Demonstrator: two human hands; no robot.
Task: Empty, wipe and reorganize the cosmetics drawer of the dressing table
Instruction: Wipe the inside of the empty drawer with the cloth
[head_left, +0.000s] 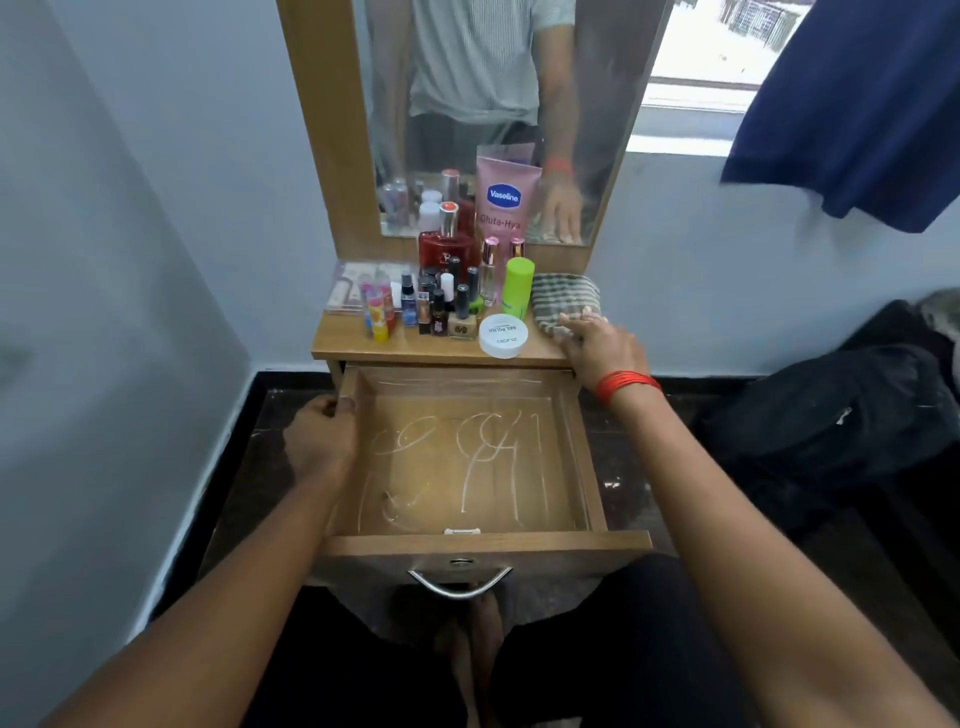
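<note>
Both hands busy: left hand (323, 434) gripping drawer (470, 543) wall; right hand (602, 345) spread, perhaps touching cloth (563, 301)

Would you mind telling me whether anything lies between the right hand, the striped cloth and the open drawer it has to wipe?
Nothing visible does. The right hand already rests on the striped cloth at the tabletop's right end. The drawer is pulled out and holds no items, only white streaks. The left hand holds its left wall, outside the cloth's path.
</note>
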